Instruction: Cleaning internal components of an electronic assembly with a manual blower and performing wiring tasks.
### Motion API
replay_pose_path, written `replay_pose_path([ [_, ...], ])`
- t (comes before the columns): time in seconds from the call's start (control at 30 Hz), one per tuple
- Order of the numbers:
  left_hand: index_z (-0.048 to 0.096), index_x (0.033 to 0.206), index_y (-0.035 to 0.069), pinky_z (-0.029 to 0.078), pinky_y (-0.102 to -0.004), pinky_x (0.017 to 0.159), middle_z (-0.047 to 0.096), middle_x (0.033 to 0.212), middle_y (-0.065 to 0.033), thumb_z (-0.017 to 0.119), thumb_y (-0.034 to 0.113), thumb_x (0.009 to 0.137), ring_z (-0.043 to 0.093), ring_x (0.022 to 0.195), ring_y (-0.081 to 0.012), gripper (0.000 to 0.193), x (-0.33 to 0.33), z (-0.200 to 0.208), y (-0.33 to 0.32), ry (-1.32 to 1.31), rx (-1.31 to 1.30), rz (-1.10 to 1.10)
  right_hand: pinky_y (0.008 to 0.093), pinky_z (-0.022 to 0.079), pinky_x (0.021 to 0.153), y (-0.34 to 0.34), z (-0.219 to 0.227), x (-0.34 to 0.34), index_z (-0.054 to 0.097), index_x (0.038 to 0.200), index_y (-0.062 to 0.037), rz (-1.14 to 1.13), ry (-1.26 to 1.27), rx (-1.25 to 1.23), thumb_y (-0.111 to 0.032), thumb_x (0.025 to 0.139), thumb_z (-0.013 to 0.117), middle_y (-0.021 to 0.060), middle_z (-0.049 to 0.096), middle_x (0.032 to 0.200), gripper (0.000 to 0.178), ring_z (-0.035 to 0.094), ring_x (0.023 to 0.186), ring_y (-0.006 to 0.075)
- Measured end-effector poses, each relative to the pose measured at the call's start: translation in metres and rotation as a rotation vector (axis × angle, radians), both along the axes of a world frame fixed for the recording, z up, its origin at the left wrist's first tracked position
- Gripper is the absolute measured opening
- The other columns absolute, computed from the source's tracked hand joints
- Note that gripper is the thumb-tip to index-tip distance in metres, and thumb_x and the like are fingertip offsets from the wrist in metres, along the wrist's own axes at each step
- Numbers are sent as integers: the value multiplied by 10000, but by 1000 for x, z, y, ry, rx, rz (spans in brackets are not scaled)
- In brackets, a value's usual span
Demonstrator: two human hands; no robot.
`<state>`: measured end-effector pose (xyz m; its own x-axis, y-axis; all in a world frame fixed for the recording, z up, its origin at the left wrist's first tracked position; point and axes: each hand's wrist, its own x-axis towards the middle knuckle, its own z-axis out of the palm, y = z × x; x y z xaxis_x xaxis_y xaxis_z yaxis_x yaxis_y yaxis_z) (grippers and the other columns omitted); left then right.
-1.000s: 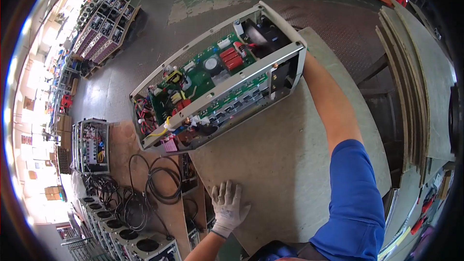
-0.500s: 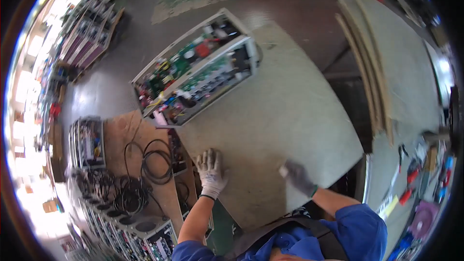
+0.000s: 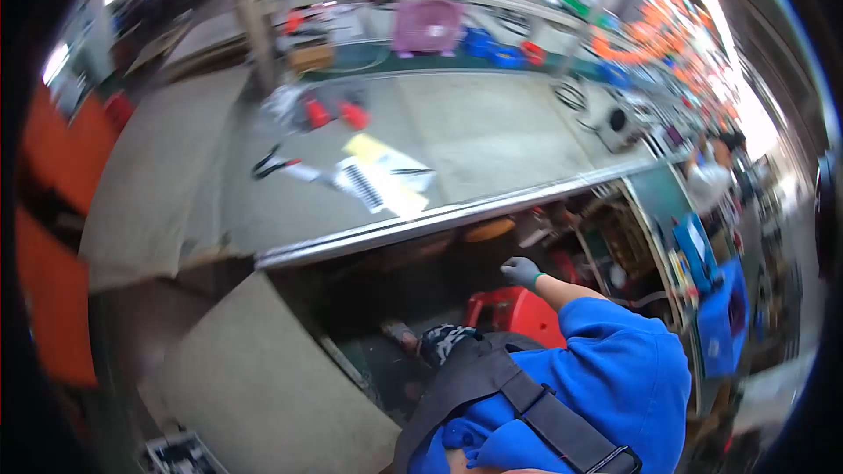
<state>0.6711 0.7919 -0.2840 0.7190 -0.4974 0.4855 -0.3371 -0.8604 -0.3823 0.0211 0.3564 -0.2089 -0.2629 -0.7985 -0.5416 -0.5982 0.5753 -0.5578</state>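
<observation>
My right hand (image 3: 522, 271), in a grey glove with a green cuff, is held out with its fingers curled in. Nothing shows in its grasp. Beneath it and a little nearer stands a red plastic stool (image 3: 518, 314), apart from the hand. My left hand is outside the picture. Beyond the right hand runs a long workbench with a metal front edge (image 3: 457, 215). On it lie a black-handled tool (image 3: 274, 163), white and yellow papers (image 3: 386, 177) and red-ended items (image 3: 353, 114).
A grey board-topped table (image 3: 263, 377) is at lower left, with part of an open electronics chassis (image 3: 183, 455) at its edge. Orange panels (image 3: 54, 272) stand far left. A purple plastic piece (image 3: 428, 28) sits behind the bench. A blue bin (image 3: 724, 316) and another person (image 3: 708, 177) are at right.
The view has swung right, from the table with the open chassis to the workbench. My left hand has left the picture; my right hand has come off the table top toward the stool.
</observation>
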Motion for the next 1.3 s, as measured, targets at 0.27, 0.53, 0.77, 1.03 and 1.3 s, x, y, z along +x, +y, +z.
replay_pose_path([
  [0.27,335,1527,1,258,-467,1203,333,1580,-218,525,301,1003,320,1452,-372,633,-67,58,-206,652,-244,-754,478,504,973,176,-36,-260,666,1208,1,-369,579,444,-417,881,560,272,640,1254,541,627,1186,371],
  [0.53,567,1291,-60,426,-498,1057,593,1300,-278,650,177,864,581,1182,-433,496,-412,134,-608,988,97,-1512,450,355,1143,-144,-23,-323,506,1384,-39,-500,786,-519,-431,920,625,217,489,1437,619,437,1353,386],
  [0.77,352,1496,-24,192,-539,1202,339,1538,-298,636,351,896,307,1438,-436,762,-577,108,-713,899,661,-1524,501,161,1219,-326,-24,-404,284,1566,-140,-228,820,-232,-549,936,515,172,254,1626,785,227,1497,372],
  [1.03,362,1462,-58,322,-501,1136,396,1487,-297,738,347,826,377,1388,-437,843,-576,110,-734,1084,236,-1033,503,87,1229,-338,-24,-444,247,1591,-191,-154,833,-151,-551,950,492,144,201,1652,775,156,1530,322],
  [1.3,590,1218,-50,522,-344,873,698,1109,-127,694,190,939,654,970,-208,383,-571,56,-753,1857,-103,-439,500,115,1226,-341,-39,-475,242,1589,-152,-146,916,-67,-539,968,469,163,207,1646,766,168,1523,343],
])
